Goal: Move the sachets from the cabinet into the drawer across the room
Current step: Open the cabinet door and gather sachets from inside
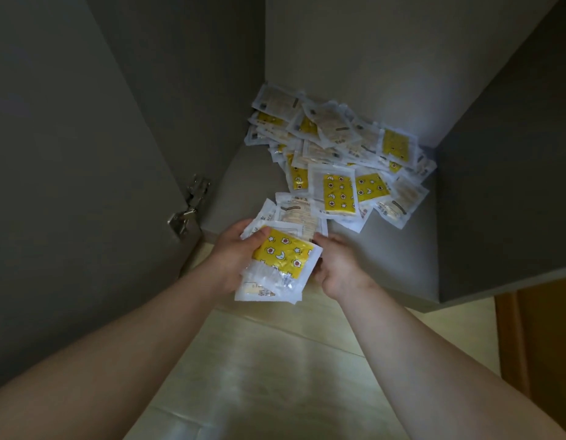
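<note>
- Up front, the left hand (234, 258) grips a held bundle (281, 255) of sachets, with its thumb curled over the yellow star-and-moon print of the top one. Its fingers lie under the stack, out of sight.
- The right hand (335, 268) pinches the bundle's right edge. The thumb tip shows against the packets, and the other fingertips are tucked beneath them and hidden.
- How many sachets the bundle holds cannot be counted, as only overlapping white edges show. Print on the lowest packet is too blurred to read.
- Farther back, a pile of sachets (339, 154) lies on the cabinet shelf (412, 249), heaped into the rear corner against the back wall. Some show yellow faces and others pale backs, and the lower layers are buried.
- A few packets just beyond the bundle are smeared by blur, so whether they rest on the shelf or belong to the bundle cannot be told.
- The open door (69, 185) fills the left side and is cut off by the frame, with a metal hinge (188, 208) at its inner edge.
- Below the forearms shows pale floor (259, 360).
</note>
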The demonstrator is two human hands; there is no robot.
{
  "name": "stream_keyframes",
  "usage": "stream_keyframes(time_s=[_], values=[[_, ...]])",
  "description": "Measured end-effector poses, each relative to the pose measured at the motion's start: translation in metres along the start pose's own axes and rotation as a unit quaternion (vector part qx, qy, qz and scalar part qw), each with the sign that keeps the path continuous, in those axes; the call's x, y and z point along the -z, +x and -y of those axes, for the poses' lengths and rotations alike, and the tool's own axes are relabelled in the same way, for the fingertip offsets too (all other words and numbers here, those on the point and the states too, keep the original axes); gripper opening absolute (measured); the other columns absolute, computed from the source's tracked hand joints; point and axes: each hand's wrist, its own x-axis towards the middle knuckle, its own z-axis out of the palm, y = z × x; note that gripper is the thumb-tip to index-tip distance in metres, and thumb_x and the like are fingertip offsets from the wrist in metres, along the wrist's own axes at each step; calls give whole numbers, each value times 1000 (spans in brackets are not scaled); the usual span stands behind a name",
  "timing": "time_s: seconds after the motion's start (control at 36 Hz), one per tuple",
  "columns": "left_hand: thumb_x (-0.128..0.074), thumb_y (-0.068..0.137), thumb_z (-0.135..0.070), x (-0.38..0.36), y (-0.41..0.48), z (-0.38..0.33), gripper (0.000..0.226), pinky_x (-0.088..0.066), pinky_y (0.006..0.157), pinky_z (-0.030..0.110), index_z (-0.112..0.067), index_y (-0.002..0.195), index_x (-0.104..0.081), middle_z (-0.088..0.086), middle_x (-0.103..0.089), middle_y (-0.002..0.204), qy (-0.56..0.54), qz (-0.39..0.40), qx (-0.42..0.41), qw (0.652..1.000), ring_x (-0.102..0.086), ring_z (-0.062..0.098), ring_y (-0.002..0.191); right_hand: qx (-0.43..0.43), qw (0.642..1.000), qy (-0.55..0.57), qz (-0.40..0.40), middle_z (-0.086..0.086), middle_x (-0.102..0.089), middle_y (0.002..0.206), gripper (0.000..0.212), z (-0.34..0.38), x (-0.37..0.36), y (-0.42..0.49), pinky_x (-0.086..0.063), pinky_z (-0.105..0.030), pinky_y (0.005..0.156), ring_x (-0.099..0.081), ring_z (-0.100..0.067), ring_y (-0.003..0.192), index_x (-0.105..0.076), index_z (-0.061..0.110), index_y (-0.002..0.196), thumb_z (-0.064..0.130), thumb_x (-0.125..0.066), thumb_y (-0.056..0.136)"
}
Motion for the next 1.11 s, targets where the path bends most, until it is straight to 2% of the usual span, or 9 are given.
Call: stream_keyframes(time_s=[0.08, 0.19, 0.36, 0.5, 0.58, 0.75, 0.89, 1.0, 1.11], values=[[-58, 91, -10, 0, -1, 0, 12, -57, 52, 25, -20, 99, -60, 2, -67, 86, -38, -22, -12, 999, -66, 15, 67, -2, 999, 12, 31, -15, -64, 102, 27, 1, -6, -2, -49, -47, 89, -61, -29, 87, -53, 6, 123, 11, -43, 98], [-58, 91, -10, -2, 0, -3, 32, -55, 63, 33, -12, 123, -53, 10, -65, 105, -117, -89, -7, 989, -64, 21, 79, 17, 997, -36, 59, -10, -68, 95, 31, -4, -12, -5, -55, -35, 63, -65, -23, 76, -54, 4, 125, 8, -43, 97], [-59, 92, -14, -11, -7, -14, 37, -52, 87, 46, -13, 128, -50, 11, -62, 115, -123, -170, -6, 978, -63, 30, 97, 79, 993, -72, 55, -10, -70, 93, 22, 1, -19, -14, -56, -35, 68, -68, -23, 78, -63, 5, 110, 4, -50, 93], [-59, 92, -19, -15, -50, -37, 31, -51, 91, 44, -17, 123, -53, 8, -62, 114, -90, -227, -3, 970, -62, 27, 97, 72, 993, -79, 45, -3, -68, 78, 14, 13, -24, -63, -51, -21, 48, -66, -13, 58, -63, 10, 96, 1, -54, 90], [-58, 92, -19, -13, -100, -55, 36, -49, 95, 40, -12, 127, -53, 5, -60, 114, -55, -246, 5, 968, -60, 25, 100, 41, 995, -83, 26, -5, -66, 77, 17, 20, -24, -113, -48, -23, 54, -63, -20, 64, -59, 14, 85, -1, -54, 88], [-58, 92, -17, -12, -225, -115, 30, -51, 87, 36, -10, 122, -55, 5, -59, 100, -64, -291, 58, 953, -59, 23, 88, -36, 994, -97, 32, -9, -68, 85, 24, 56, -33, -246, -50, -29, 66, -64, -24, 71, -60, 8, 106, 1, -58, 84], [-59, 92, -19, -13, -355, -184, 32, -50, 94, 45, -11, 123, -53, 10, -63, 110, -98, -324, 85, 937, -63, 30, 99, -76, 990, -106, 49, 6, -68, 66, 15, 110, -48, -388, -45, -26, 64, -61, -18, 67, -56, 20, 86, 5, -57, 86], [-58, 92, -24, -8, -462, -233, 28, -50, 88, 35, -19, 119, -54, -1, -60, 97, -103, -382, 62, 916, -61, 24, 93, -62, 980, -157, 106, 4, -67, 74, 19, 147, -63, -494, -42, -23, 58, -58, -15, 67, -56, 19, 88, 3, -48, 88], [-60, 90, -28, 5, -552, -263, 25, -49, 94, 41, -22, 114, -56, 3, -62, 107, -152, -457, 55, 875, -61, 26, 99, -36, 957, -228, 177, 0, -70, 86, 26, 161, -81, -577, -45, -28, 68, -61, -17, 77, -60, 18, 90, -2, -43, 87]])
